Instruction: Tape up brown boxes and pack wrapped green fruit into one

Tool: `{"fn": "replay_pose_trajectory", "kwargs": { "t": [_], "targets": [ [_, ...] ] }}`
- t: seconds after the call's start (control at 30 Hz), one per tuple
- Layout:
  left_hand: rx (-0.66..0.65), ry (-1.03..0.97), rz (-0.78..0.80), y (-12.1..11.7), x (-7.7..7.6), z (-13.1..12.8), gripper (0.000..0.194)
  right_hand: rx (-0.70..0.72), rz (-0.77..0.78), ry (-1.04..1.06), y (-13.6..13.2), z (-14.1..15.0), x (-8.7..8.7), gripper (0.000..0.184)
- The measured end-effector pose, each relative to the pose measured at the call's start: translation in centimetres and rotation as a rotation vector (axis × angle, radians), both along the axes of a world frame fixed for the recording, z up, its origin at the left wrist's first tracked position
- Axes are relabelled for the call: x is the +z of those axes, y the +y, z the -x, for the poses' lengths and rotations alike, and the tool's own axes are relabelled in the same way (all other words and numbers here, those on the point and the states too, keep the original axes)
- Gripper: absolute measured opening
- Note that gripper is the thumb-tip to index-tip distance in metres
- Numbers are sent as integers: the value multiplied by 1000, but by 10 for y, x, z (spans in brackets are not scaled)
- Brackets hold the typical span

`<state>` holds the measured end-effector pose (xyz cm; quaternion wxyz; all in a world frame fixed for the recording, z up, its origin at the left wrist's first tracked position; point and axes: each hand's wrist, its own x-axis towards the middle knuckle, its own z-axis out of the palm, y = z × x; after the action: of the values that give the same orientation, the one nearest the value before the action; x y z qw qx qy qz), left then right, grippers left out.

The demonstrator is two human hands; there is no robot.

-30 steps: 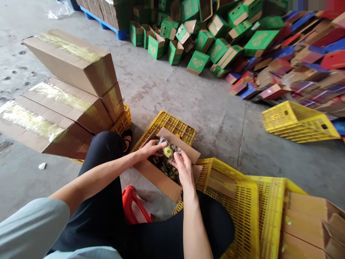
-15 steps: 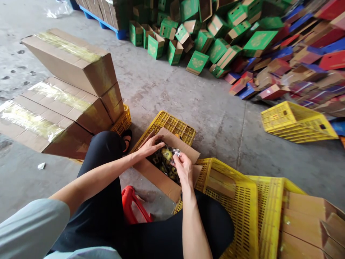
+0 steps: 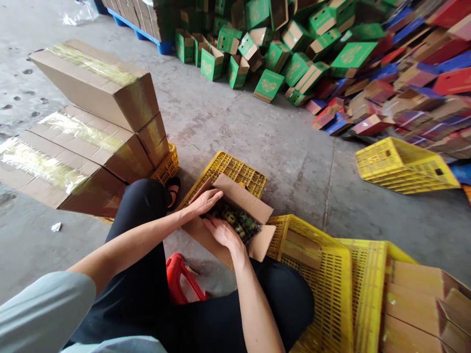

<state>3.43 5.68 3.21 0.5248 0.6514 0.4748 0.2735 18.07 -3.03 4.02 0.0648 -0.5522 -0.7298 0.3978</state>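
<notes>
An open cardboard box (image 3: 246, 200) stands between my knees with its flaps spread. Inside lie dark green and yellowish round items (image 3: 239, 224), like fruit, under shiny clear plastic. My left hand (image 3: 206, 202) rests over the box's far left end, fingers stretched out and holding nothing. Just below it, my right hand (image 3: 223, 232) reaches into the left part of the box, its fingers extended flat; the fingertips are partly lost in shadow. The box sits by an upturned yellow plastic crate (image 3: 241, 169).
Taped cartons (image 3: 99, 83) are stacked at left. Yellow crates (image 3: 320, 279) with folded cardboard (image 3: 415, 294) stand at right, another yellow crate (image 3: 405, 166) farther off. A red stool (image 3: 178, 277) shows beneath me. Green boxes (image 3: 270, 84) and red-blue boxes (image 3: 379, 122) lie piled behind.
My right hand has let go of the clear plastic at the box's right side and moved left and down into the box, fingers now flat. My left hand has barely moved.
</notes>
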Motion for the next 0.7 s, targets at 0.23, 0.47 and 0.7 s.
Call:
{"fn": "replay_pose_trajectory", "kwargs": {
  "t": [0.23,0.47,0.7],
  "targets": [
    [-12,26,9,1,-5,4,55,43,-105,-295,-2,16,2,36],
    [-26,23,39,5,-5,6,53,-224,-166,-274,9,-5,8,16],
    [-87,-74,74,4,2,13,60,-511,-230,135,6,-44,28,13]
  ]
}}
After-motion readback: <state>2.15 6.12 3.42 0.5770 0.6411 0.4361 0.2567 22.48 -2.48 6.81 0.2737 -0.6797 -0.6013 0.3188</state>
